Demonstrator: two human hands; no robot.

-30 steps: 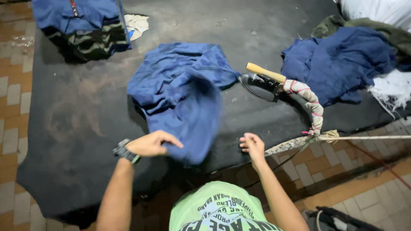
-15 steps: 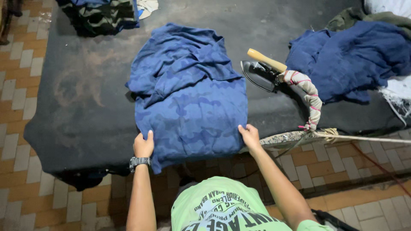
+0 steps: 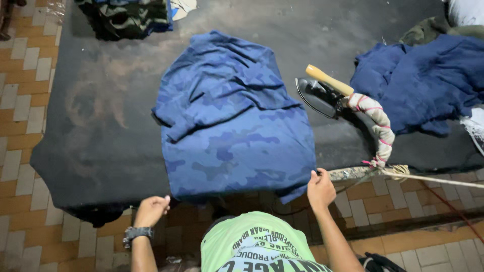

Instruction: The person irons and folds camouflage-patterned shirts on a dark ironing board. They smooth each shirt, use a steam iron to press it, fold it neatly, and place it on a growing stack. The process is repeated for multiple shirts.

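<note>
So the blue camouflage-print cloth garment (image 3: 234, 121) is spread flat on the dark padded worktop (image 3: 101, 100), its near hem hanging a bit over the edge closest to the person. The right hand (image 3: 320, 190) has its fingers (image 3: 313, 177) pinched closed on the bottom right corner of that hem. The left hand (image 3: 150, 210), with a dark wristwatch (image 3: 135, 232) on the wrist, sits just below the bottom left corner with the fingers loosely curled; can't really tell if they're touching the cloth or just beside it.

Beyond the right-hand fingers and off to the outer side sits a black flat iron with a pale wooden handle (image 3: 322, 90), resting on the worktop just beside the garment's right edge. Its thick cloth-wrapped cord (image 3: 378, 126) loops down toward the worktop edge near the right hand. Further right there's a crumpled pile of plain dark blue cloth (image 3: 423, 83). Far past the left-hand fingers, at the back of the worktop, is a folded stack of dark camouflage clothes (image 3: 126, 17). Floor underneath is orange and cream tile (image 3: 20, 75).
</note>
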